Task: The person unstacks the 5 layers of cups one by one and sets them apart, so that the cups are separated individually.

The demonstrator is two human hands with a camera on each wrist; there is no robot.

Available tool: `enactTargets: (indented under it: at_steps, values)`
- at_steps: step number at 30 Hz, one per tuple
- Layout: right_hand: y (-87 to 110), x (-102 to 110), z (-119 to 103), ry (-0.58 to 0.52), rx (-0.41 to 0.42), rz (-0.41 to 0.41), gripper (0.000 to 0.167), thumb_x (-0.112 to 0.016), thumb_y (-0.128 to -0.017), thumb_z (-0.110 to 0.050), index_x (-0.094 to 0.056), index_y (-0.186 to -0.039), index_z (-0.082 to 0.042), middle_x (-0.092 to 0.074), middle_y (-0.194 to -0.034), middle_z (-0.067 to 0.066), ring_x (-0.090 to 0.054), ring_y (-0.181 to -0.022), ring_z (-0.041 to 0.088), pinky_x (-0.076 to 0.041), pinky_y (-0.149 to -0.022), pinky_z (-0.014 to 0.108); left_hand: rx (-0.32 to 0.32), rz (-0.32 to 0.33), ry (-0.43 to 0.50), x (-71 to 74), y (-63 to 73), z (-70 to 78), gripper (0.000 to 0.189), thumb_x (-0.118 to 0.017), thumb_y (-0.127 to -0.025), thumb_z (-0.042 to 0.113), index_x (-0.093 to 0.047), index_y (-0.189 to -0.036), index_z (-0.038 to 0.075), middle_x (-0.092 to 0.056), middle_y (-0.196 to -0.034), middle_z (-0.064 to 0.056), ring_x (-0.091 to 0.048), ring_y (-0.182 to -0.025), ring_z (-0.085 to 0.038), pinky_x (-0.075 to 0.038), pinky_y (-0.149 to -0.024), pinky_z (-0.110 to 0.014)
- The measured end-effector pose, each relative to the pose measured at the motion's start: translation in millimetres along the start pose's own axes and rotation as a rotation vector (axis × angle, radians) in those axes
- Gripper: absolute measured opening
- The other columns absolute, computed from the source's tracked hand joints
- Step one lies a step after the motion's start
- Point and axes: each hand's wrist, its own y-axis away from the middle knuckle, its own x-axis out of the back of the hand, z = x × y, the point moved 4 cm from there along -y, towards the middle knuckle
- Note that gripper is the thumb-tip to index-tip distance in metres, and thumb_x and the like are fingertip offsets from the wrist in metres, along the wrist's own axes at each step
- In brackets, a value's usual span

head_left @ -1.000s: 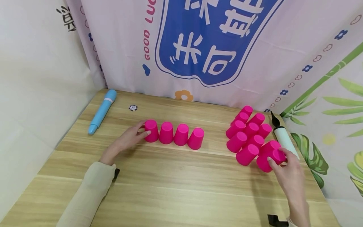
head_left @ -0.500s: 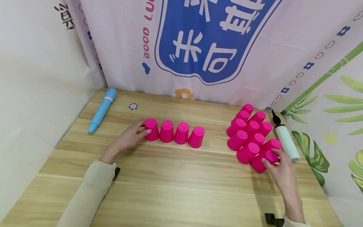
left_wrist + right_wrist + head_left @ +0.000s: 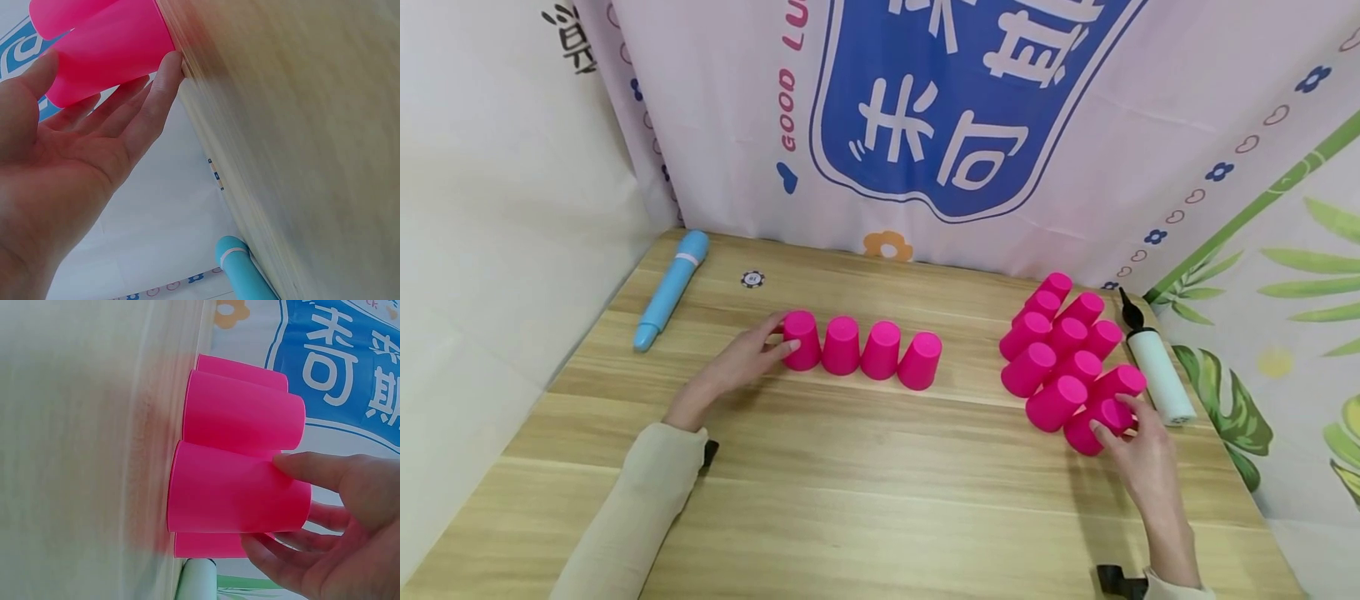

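Four-sided grouping aside, a row of several upside-down pink plastic cups [image 3: 880,350] stands left of centre on the wooden table. My left hand [image 3: 741,362] holds the row's leftmost cup [image 3: 801,342], thumb on the near side and fingers behind; the left wrist view shows the fingers against that cup [image 3: 119,50]. At the right, more inverted pink cups [image 3: 1028,371] stand packed in a cluster. My right hand [image 3: 1142,450] grips the cluster's nearest cup [image 3: 1086,429] near its top. In the right wrist view, thumb and fingers lie on opposite sides of this cup [image 3: 231,490], its rim at the tabletop.
A pale green hand pump [image 3: 1161,379] with a black tip lies right of the cluster. At the back left are a light blue stick-shaped tool [image 3: 672,290] and a small round chip [image 3: 752,279]. Printed cloth [image 3: 722,125] hangs behind the table [image 3: 880,500].
My right hand has moved its cup a little left, up against the cluster, and then stayed there. The left hand keeps its place at the row's leftmost cup.
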Motion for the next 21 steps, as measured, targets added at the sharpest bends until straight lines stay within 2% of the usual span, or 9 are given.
enactTargets:
  at_steps: [1,5,7,9,11,13,16,18,21]
  values:
    - [0.2,0.5,-0.9,0.003,0.002,0.009,0.055,-0.074,-0.083,-0.003,-0.048,-0.130,0.008,-0.052,-0.121,0.027,-0.055,-0.101,0.043,-0.057,-0.077,0.035,-0.001,0.000,0.002,0.0,0.0,0.4,0.063,-0.050,-0.101,0.033,-0.023,-0.151,0.006,-0.037,-0.147,-0.022,-0.041,-0.131,-0.042,-0.039,-0.104,-0.054]
    - [1.3,6.0,-11.7,0.016,0.051,0.116,0.056,-0.074,-0.082,-0.003,-0.048,-0.131,0.007,-0.050,-0.123,0.028,-0.053,-0.104,0.043,-0.049,-0.077,0.036,-0.003,0.000,0.007,0.7,0.7,2.1,0.063,-0.050,-0.101,0.033,-0.024,-0.151,0.006,-0.037,-0.148,-0.022,-0.042,-0.130,-0.043,-0.039,-0.104,-0.055]
    - [1.5,10.2,-22.5,0.011,0.111,0.197,0.055,-0.075,-0.082,-0.002,-0.050,-0.130,0.007,-0.050,-0.124,0.028,-0.051,-0.108,0.043,-0.047,-0.082,0.052,-0.005,0.000,0.007,1.3,0.8,3.1,0.063,-0.050,-0.101,0.033,-0.024,-0.151,0.006,-0.037,-0.147,-0.022,-0.042,-0.130,-0.043,-0.039,-0.103,-0.055]
    - [1.0,13.8,-35.7,-0.008,0.176,0.265,0.053,-0.075,-0.082,-0.001,-0.052,-0.129,0.006,-0.051,-0.125,0.027,-0.049,-0.113,0.041,-0.046,-0.087,0.057,-0.007,0.002,0.001,2.0,0.6,3.6,0.063,-0.050,-0.101,0.033,-0.024,-0.151,0.006,-0.038,-0.147,-0.023,-0.042,-0.130,-0.043,-0.040,-0.103,-0.055]
    - [-0.6,15.1,-50.3,-0.036,0.245,0.300,0.051,-0.075,-0.081,0.000,-0.054,-0.127,0.005,-0.052,-0.127,0.025,-0.048,-0.118,0.039,-0.046,-0.095,0.050,-0.009,0.000,-0.004,1.8,0.5,4.2,0.063,-0.050,-0.101,0.034,-0.023,-0.151,0.006,-0.038,-0.146,-0.023,-0.042,-0.130,-0.044,-0.040,-0.103,-0.055]
    - [-1.5,12.3,-66.6,-0.076,0.313,0.297,0.050,-0.074,-0.081,0.001,-0.055,-0.127,0.005,-0.052,-0.128,0.023,-0.047,-0.121,0.037,-0.043,-0.101,0.035,-0.008,0.000,-0.010,1.5,0.8,4.0,0.064,-0.050,-0.101,0.034,-0.023,-0.151,0.006,-0.038,-0.146,-0.024,-0.042,-0.130,-0.044,-0.040,-0.103,-0.055]
    - [0.5,-0.2,-93.3,-0.137,0.428,0.249,0.049,-0.075,-0.080,0.003,-0.056,-0.126,0.004,-0.053,-0.128,0.020,-0.048,-0.120,0.035,-0.035,-0.100,0.014,0.001,-0.002,-0.016,0.5,1.6,3.3,0.065,-0.049,-0.101,0.035,-0.022,-0.152,0.006,-0.037,-0.146,-0.024,-0.042,-0.129,-0.045,-0.040,-0.103,-0.056]
    - [5.2,-13.4,-110.8,-0.163,0.507,0.195,0.049,-0.075,-0.079,0.003,-0.057,-0.125,0.004,-0.054,-0.127,0.019,-0.049,-0.120,0.033,-0.033,-0.101,0.011,0.006,-0.001,-0.018,0.2,1.8,2.3,0.065,-0.049,-0.101,0.036,-0.021,-0.152,0.006,-0.037,-0.146,-0.024,-0.043,-0.129,-0.045,-0.040,-0.102,-0.056]
    - [16.2,-35.6,-133.8,-0.160,0.614,0.114,0.049,-0.076,-0.079,0.001,-0.058,-0.125,0.002,-0.055,-0.127,0.016,-0.052,-0.118,0.030,-0.041,-0.101,0.019,0.003,-0.005,-0.016,0.0,1.1,2.2,0.066,-0.049,-0.101,0.037,-0.021,-0.152,0.006,-0.037,-0.146,-0.024,-0.043,-0.128,-0.046,-0.040,-0.102,-0.056]
